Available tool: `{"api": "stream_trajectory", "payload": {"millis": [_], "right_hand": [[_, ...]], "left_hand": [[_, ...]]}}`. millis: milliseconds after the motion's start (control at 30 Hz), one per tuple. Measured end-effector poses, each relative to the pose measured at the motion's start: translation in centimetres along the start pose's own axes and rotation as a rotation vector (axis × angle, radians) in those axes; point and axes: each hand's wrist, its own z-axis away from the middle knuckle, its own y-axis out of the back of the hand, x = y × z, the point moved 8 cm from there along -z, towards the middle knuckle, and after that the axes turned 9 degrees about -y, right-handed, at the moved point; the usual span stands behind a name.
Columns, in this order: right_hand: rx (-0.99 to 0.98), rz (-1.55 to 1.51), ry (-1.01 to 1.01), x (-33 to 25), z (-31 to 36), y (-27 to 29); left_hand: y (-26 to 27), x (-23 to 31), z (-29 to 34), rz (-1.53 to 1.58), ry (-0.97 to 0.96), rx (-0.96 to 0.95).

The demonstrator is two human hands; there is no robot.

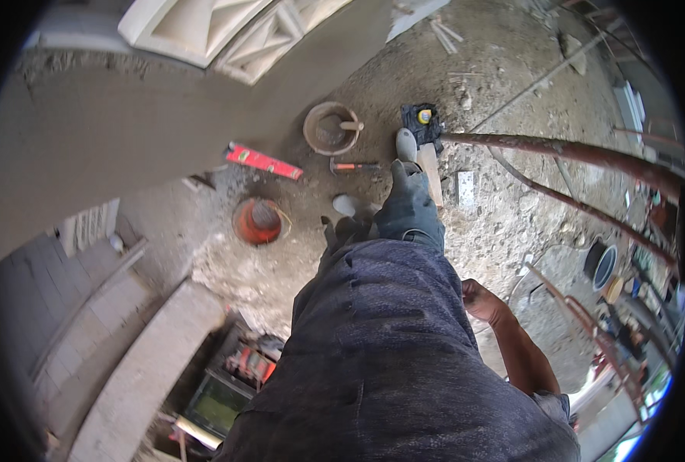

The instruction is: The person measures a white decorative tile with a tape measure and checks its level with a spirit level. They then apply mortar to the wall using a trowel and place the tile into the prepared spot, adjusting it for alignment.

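My right hand [481,301] hangs beside my right hip, its fingers curled in. Whatever it may hold is too small or hidden to name. My left hand is out of the picture. Ahead of my shoes on the ground lie a hammer [358,165] with an orange and black handle and a red spirit level [265,160]. Beyond them stands a round bucket [311,131] of grey mortar with a tool handle resting over its rim. An orange-red bucket [254,223] is nearer on the left.
A rusty pole [558,146] slants in from the right above a wooden board [431,173]. A yellow tape measure [424,116] rests on a black bag [412,115]. Plastered wall [142,138] with patterned vent blocks [196,27] rises at left. A concrete ledge [146,369] runs lower left.
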Motion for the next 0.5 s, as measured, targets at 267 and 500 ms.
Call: {"api": "stream_trajectory", "payload": {"millis": [267, 500], "right_hand": [[-0.061, 1.336, -0.2, -13.4, -5.8, 8.5], [0.699, 1.075, 0.344, -23.9, -36.7, 23.6]], "left_hand": [[-11.4, -1.0, 1.6, -0.112, -0.019, -0.415], [-7.9, 9.7, -15.2, -0.726, -0.561, -0.182]]}}
